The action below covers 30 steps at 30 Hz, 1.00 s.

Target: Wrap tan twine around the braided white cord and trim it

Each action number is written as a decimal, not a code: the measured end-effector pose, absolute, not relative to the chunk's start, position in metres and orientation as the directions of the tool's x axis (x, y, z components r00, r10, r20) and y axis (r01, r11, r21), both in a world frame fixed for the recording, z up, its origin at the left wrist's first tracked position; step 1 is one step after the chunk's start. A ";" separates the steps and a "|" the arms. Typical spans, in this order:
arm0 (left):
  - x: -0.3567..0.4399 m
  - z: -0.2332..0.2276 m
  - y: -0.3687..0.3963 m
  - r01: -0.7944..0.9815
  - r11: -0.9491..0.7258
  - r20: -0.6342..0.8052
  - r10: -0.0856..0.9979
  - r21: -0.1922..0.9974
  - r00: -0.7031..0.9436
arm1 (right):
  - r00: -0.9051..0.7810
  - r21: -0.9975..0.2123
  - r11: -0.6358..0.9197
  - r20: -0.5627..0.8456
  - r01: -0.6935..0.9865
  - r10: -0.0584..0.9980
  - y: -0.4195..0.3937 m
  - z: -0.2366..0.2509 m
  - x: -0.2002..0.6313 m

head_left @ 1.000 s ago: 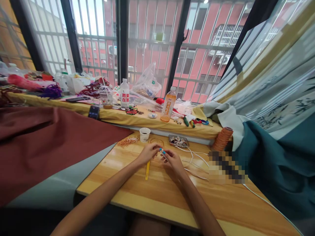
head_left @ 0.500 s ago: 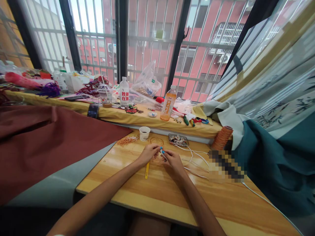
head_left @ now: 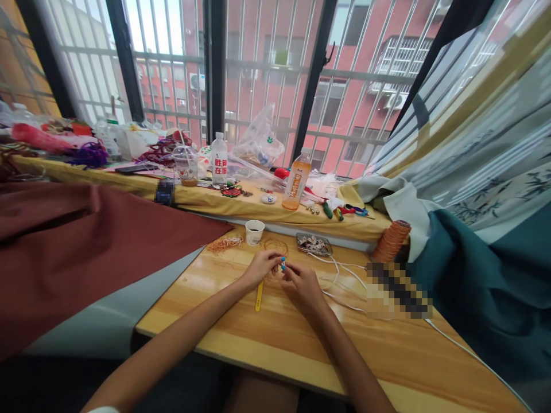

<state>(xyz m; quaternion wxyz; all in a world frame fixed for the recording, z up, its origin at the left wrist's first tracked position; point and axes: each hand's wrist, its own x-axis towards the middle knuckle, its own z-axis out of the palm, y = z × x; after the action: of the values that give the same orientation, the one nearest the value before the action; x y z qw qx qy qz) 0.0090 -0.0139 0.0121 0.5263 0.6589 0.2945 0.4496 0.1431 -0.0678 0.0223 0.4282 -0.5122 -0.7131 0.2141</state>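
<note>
Above the wooden table, my left hand and my right hand meet with their blue-nailed fingertips almost touching. Both are closed in a pinch around something tiny and pale, too small to name. Just below my left hand lies a yellow strip-like tool, its upper end partly under the fingers. Behind the hands, thin orange cord lies in loose loops. A small glass tray of mixed little pieces stands beyond my right hand, with white cords running from near it to the right.
A paper cup with dark liquid stands behind the hands, beside an orange-and-white thread bundle. An orange thread spool is at the right. The cloth-covered sill carries an orange drink bottle, a clear bottle and pliers.
The right fingers have shifted slightly against the left ones, and less of the pale thing shows between them. The whole view has moved a little; the table objects lie as before.
</note>
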 end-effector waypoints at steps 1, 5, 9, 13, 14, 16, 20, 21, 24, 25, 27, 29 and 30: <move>0.009 0.012 -0.013 -0.107 -0.257 0.278 0.860 0.960 0.429 | -0.101 -0.740 0.383 0.397 0.553 0.912 -0.068 0.022 0.143; 0.010 0.014 -0.012 -0.143 -0.215 0.257 0.847 0.966 0.465 | -0.058 -0.730 0.385 0.430 0.565 0.901 -0.068 0.021 0.142; 0.011 0.013 -0.012 -0.159 -0.152 0.207 0.876 0.976 0.435 | -0.033 -0.708 0.388 0.458 0.590 0.888 -0.068 0.021 0.141; 0.012 0.011 -0.012 -0.151 -0.106 0.159 0.904 0.983 0.398 | 0.004 -0.698 0.374 0.475 0.611 0.880 -0.067 0.016 0.139; 0.012 0.011 -0.012 -0.139 -0.093 0.140 0.911 0.986 0.388 | 0.011 -0.688 0.372 0.483 0.623 0.876 -0.067 0.015 0.139; 0.014 0.012 -0.012 -0.123 -0.064 0.106 0.922 0.990 0.372 | 0.017 -0.668 0.374 0.501 0.643 0.865 -0.066 0.011 0.139; 0.019 0.015 -0.014 -0.149 -0.028 0.078 0.936 0.988 0.344 | 0.008 -0.637 0.373 0.512 0.674 0.859 -0.061 0.005 0.143; 0.021 0.015 -0.014 -0.163 -0.018 0.073 0.939 0.987 0.335 | 0.003 -0.626 0.374 0.515 0.684 0.857 -0.060 0.004 0.144; 0.024 0.016 -0.014 -0.187 0.021 0.037 0.953 0.982 0.302 | 0.000 -0.601 0.392 0.547 0.697 0.837 -0.056 0.002 0.147; 0.024 0.016 -0.015 -0.192 0.038 0.021 0.956 0.981 0.294 | -0.003 -0.598 0.401 0.555 0.694 0.832 -0.056 0.002 0.147; 0.024 0.015 -0.015 -0.199 0.066 -0.005 0.956 0.978 0.293 | -0.012 -0.605 0.414 0.555 0.681 0.832 -0.057 0.002 0.148; 0.023 0.015 -0.015 -0.209 0.081 -0.013 0.951 0.975 0.310 | -0.020 -0.619 0.419 0.545 0.664 0.838 -0.057 0.002 0.148; 0.023 0.015 -0.015 -0.218 0.080 -0.006 0.948 0.973 0.318 | -0.022 -0.628 0.420 0.540 0.655 0.841 -0.057 0.002 0.148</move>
<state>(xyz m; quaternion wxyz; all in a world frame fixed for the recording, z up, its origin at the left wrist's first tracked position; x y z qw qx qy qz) 0.0233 -0.0152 0.0146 0.6384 0.5014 0.3637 0.4568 0.1482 -0.0569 0.0016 0.4578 -0.5286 -0.7076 0.1018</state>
